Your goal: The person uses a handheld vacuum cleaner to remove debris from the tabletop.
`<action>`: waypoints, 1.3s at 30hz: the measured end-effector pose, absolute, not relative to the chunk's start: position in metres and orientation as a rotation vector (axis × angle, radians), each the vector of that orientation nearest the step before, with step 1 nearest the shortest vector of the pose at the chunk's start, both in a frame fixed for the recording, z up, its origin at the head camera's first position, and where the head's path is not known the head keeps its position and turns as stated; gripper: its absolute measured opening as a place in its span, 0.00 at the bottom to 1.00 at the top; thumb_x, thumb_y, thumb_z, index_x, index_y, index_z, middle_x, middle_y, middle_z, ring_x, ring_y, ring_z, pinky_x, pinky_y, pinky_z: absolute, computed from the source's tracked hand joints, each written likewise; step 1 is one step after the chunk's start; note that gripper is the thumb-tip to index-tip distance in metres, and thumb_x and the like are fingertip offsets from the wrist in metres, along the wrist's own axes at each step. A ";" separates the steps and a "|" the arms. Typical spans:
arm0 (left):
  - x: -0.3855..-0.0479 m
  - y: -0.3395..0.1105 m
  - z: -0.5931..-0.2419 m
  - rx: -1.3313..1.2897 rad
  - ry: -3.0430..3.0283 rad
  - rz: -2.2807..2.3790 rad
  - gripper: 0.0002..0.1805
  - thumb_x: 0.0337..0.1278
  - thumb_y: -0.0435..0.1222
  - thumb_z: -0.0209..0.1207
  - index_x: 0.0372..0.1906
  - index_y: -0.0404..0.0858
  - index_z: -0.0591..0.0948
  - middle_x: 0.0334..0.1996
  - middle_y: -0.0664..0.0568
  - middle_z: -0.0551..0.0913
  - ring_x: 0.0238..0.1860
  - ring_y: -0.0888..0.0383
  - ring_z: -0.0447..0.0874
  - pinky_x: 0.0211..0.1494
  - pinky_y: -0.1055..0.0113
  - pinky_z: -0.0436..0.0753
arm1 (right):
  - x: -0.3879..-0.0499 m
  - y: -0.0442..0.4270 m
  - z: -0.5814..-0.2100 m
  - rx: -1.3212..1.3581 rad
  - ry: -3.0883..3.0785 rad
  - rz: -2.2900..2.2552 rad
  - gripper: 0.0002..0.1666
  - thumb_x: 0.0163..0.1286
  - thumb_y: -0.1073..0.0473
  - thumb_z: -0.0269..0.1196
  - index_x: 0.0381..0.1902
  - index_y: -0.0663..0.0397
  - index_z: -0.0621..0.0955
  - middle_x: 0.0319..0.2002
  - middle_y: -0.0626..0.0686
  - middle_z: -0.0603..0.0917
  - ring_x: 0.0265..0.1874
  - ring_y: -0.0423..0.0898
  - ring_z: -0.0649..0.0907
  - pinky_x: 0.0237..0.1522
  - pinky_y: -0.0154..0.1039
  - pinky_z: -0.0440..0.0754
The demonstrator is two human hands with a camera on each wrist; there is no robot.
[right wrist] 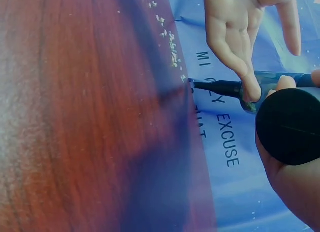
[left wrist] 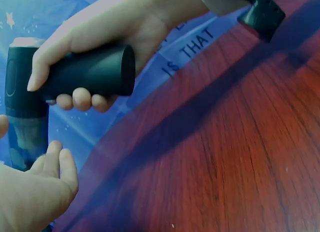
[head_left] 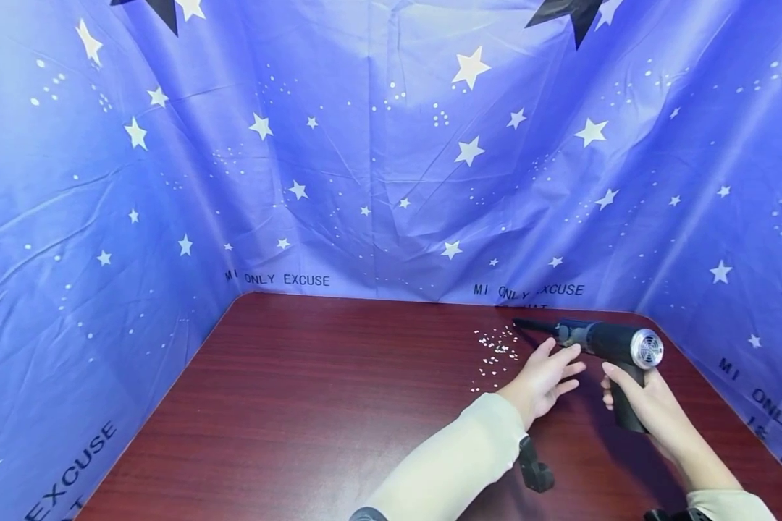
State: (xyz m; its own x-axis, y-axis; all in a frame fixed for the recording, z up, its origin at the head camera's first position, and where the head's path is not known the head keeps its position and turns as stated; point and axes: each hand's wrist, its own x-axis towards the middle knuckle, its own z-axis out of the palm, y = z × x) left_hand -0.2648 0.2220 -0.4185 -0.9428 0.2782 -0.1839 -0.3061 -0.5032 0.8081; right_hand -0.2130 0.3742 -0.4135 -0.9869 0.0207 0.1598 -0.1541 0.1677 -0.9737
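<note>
My right hand (head_left: 652, 405) grips the handle of a black handheld vacuum (head_left: 609, 341), its fingers curled round the grip, also plain in the left wrist view, where the handle (left wrist: 92, 72) lies sideways. The vacuum's narrow nozzle (head_left: 533, 325) points left, and in the right wrist view its tip (right wrist: 200, 85) is beside small white bits (right wrist: 172, 49). My left hand (head_left: 544, 380) is just below the clear section (head_left: 576, 334), palm turned up and fingers spread; whether its fingertips touch the vacuum I cannot tell. White bits (head_left: 495, 349) lie scattered left of the nozzle.
The dark red wooden table (head_left: 300, 391) is bordered at the back and sides by a blue curtain (head_left: 378, 181) with white stars and printed words. A black strap-like piece (head_left: 534, 467) is at my left wrist, above the table.
</note>
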 end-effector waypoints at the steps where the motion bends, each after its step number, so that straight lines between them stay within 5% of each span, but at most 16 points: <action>1: -0.266 0.221 -0.421 -0.039 1.335 2.454 0.35 0.63 0.35 0.65 0.72 0.33 0.65 0.50 0.46 0.85 0.53 0.43 0.85 0.58 0.47 0.80 | -0.214 0.374 -0.415 0.127 -2.294 1.942 0.06 0.78 0.60 0.55 0.42 0.42 0.77 0.26 0.46 0.82 0.22 0.42 0.82 0.25 0.38 0.83; 17: -0.269 0.216 -0.435 -0.162 1.369 2.545 0.23 0.65 0.33 0.62 0.62 0.36 0.70 0.47 0.37 0.86 0.50 0.40 0.85 0.57 0.47 0.80 | -0.216 0.372 -0.420 0.110 -2.247 2.199 0.08 0.81 0.56 0.51 0.41 0.48 0.76 0.27 0.45 0.81 0.23 0.38 0.81 0.25 0.36 0.82; 39: -0.268 0.203 -0.437 -0.275 1.355 2.666 0.22 0.60 0.35 0.65 0.53 0.38 0.67 0.41 0.40 0.87 0.48 0.39 0.87 0.57 0.45 0.79 | -0.221 0.356 -0.420 0.201 -2.310 2.166 0.06 0.81 0.59 0.50 0.43 0.48 0.75 0.30 0.50 0.80 0.24 0.41 0.80 0.27 0.36 0.82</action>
